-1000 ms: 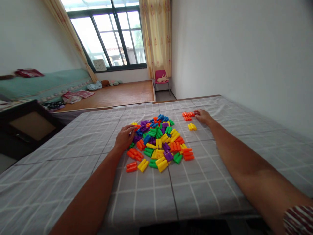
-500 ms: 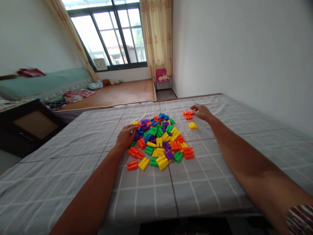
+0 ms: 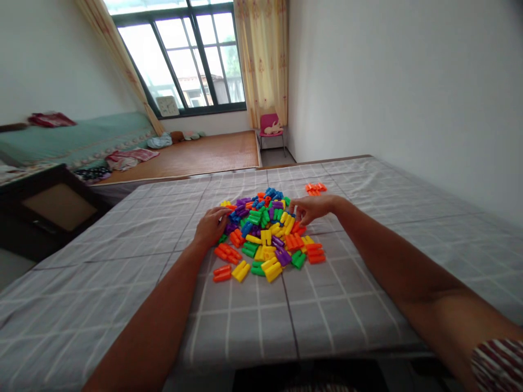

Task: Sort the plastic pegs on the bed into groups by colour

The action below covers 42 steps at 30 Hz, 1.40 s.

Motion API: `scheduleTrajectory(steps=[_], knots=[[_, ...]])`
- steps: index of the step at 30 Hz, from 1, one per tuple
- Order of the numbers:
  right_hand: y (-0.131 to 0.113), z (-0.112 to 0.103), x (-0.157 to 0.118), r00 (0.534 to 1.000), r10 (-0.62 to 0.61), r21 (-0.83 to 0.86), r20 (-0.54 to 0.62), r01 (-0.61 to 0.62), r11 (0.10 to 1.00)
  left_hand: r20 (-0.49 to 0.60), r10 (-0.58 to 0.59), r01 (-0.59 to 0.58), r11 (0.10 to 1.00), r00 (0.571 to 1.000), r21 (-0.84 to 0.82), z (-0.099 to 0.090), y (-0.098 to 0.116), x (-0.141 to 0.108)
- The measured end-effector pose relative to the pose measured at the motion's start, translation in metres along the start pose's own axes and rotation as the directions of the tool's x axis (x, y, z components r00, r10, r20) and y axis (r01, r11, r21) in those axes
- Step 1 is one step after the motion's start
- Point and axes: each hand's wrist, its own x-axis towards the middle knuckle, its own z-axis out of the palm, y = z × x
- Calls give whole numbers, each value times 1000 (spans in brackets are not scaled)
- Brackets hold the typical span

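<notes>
Coloured plastic pieces in orange, yellow, green, purple and blue lie heaped on a grey checked cloth [image 3: 351, 305]. My left hand [image 3: 211, 226] rests against the left side of the heap, its fingers slightly bent and its fingertips among blue and purple pieces. At the right side of the heap is my right hand [image 3: 308, 209], fingers curled down onto a yellow piece [image 3: 288, 224]; whether it grips anything is hidden. Farther back on the right, a small group of orange pieces [image 3: 314, 189] lies apart from the heap.
Beyond the cloth stands a low platform with a brown mat [image 3: 204, 155] and some clothes on it. A dark cabinet [image 3: 53, 201] is at the left. A pink chair [image 3: 270, 126] stands by the curtain, and a white wall rises on the right.
My right hand has moved left and nearer, from the orange group to the heap. The yellow piece that lay below the orange group no longer shows there. My left hand has stayed in place.
</notes>
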Motion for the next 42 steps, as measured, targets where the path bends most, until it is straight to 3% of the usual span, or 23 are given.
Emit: scheduleTrajectory(steps=[7,13,17,20,22,23,25,27,32,34,37,39,42], knots=[[29,-22,-11,986,48,-136,-157,-70,988,-38,-47,46,998,998,-35,2,-6,3],[30,-16,-3,972,55,-227,-228,-108,968,118,111,-100,991,987,-93,3,4,0],[30,-13,-1,970,57,-207,-237,-108,972,82,-5,7,1000,997,-25,2,0,0],[38,-24,-9,955,29,-98,-296,-61,993,12,-78,77,997,997,26,2,-6,0],[51,-35,-16,874,54,58,-483,-30,998,-15,-78,78,996,997,41,2,-6,1],[61,-40,-20,792,101,146,-602,-15,989,-19,-71,72,996,997,45,3,-5,1],[83,-46,-25,575,245,307,-780,12,951,-15,-55,56,997,998,47,4,-2,1],[107,-46,-27,403,385,421,-830,1,907,-8,-49,49,998,999,49,5,1,0],[147,-32,-21,214,545,500,-811,-229,835,-23,-48,49,997,999,61,4,1,0],[151,-29,-21,166,564,498,-809,-316,808,-52,-59,62,996,997,56,3,0,1],[151,-25,-23,155,520,411,-840,-445,796,-87,-67,70,997,994,32,3,1,1],[149,-23,-25,178,496,347,-850,-520,780,-74,-52,54,998,996,22,4,2,1],[148,-22,-29,258,505,287,-823,-579,763,-39,-34,34,999,999,18,5,3,1]])
